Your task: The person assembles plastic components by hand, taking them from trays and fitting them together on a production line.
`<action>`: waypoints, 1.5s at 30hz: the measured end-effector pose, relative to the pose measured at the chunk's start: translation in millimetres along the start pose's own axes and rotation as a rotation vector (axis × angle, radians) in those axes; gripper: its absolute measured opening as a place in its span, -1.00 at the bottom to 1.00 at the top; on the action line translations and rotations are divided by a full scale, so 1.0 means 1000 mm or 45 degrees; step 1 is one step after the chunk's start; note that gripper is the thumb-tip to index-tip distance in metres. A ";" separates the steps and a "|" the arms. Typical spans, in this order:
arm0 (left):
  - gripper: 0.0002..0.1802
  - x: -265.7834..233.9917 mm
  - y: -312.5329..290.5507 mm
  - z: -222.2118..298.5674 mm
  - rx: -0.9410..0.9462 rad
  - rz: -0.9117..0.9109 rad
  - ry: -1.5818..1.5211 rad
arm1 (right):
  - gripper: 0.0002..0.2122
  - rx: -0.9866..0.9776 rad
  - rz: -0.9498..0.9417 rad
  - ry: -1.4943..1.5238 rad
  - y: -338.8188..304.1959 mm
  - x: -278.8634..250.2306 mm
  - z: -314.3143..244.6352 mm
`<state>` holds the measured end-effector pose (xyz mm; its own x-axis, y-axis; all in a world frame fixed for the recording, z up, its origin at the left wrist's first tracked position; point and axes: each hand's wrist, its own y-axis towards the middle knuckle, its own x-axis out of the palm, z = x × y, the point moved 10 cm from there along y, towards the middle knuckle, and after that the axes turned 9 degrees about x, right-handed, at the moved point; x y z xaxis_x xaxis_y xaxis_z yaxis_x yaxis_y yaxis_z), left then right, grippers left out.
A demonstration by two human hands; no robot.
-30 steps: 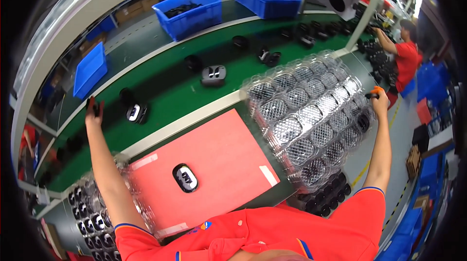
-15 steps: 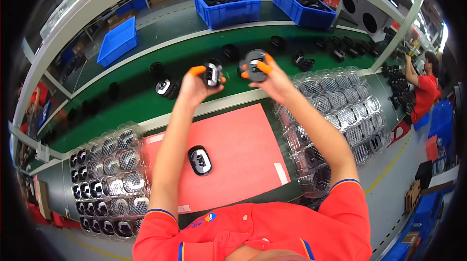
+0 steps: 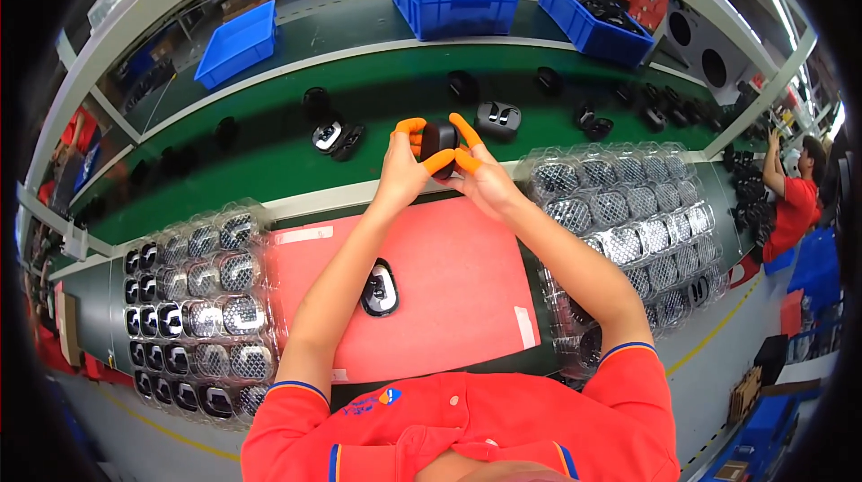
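Observation:
Both hands meet over the near side of the green belt, around one black rounded case that looks like an earbud case (image 3: 440,145). My left hand (image 3: 404,168) grips its left side, and my right hand (image 3: 481,175) closes on it from the right. Orange finger cots cover several fingertips. Just beyond my right hand, a dark grey case (image 3: 498,120) with two curved dark shapes on it lies on the belt. Near my left forearm, a black oval piece with a shiny inside (image 3: 380,288) rests on the red mat (image 3: 449,293).
Clear plastic trays (image 3: 211,311) holding shiny black pieces stand at left. More stacked trays (image 3: 628,221) stand at right. Several black cases (image 3: 337,138) lie along the green belt (image 3: 269,141). Blue bins (image 3: 453,10) line the far shelf. A co-worker (image 3: 795,203) is at far right.
My hands have come together; earlier each held a separate dark piece. Now both grip one black case, and a grey case lies on the belt beside my right hand. The view has shifted slightly.

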<state>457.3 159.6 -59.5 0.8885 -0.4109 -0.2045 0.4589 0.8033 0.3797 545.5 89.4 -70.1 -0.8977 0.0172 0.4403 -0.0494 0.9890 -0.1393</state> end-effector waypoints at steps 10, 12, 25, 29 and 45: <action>-0.22 0.003 -0.004 0.046 0.326 -0.202 0.233 | -0.44 -0.022 -0.092 0.122 -0.003 0.002 -0.008; -0.22 0.001 -0.004 0.052 0.299 -0.213 0.309 | -0.43 -0.012 -0.080 0.074 -0.003 0.002 -0.008; -0.22 0.001 -0.003 0.032 0.181 -0.213 0.329 | -0.50 0.025 0.091 -0.051 -0.002 -0.012 -0.002; -0.23 0.000 0.000 0.032 0.115 -0.250 0.286 | -0.52 -0.002 0.060 -0.038 0.001 -0.016 -0.003; -0.70 -0.280 0.071 -0.067 -0.419 0.613 -0.057 | -0.64 -0.497 0.464 -0.753 -0.117 -0.093 -0.156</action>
<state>240.8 360.2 -35.8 0.9991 0.0215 -0.0373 -0.0170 0.9928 0.1185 702.8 -5.0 43.5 -0.9168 0.3768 -0.1322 0.3506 0.9181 0.1849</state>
